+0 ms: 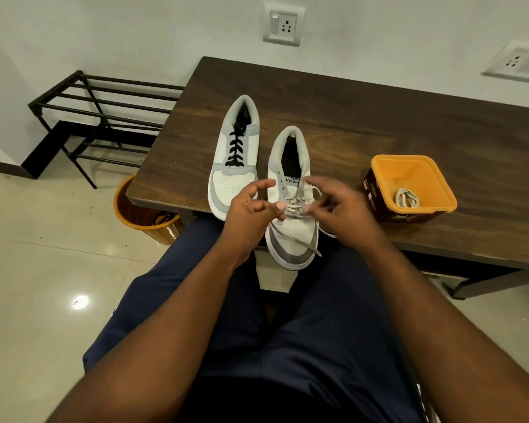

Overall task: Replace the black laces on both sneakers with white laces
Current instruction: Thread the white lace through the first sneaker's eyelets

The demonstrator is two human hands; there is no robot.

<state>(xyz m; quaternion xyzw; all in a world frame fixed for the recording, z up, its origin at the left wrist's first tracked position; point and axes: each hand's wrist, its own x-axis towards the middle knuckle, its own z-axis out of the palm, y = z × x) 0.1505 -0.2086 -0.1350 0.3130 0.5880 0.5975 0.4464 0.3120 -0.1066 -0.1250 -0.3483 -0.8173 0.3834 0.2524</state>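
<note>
Laces are half swapped: the right shoe (290, 215) overhangs the table (379, 117) edge toward the lap, likely for easier threading. Left hand (251, 215) and right hand (339, 209) each pinch the white lace (297, 206) at its lower eyelets. Left of it, the other shoe (234, 157) has black laces (235, 148); right of it, a tub (409, 187) holds the spare lace (406, 198).
</note>
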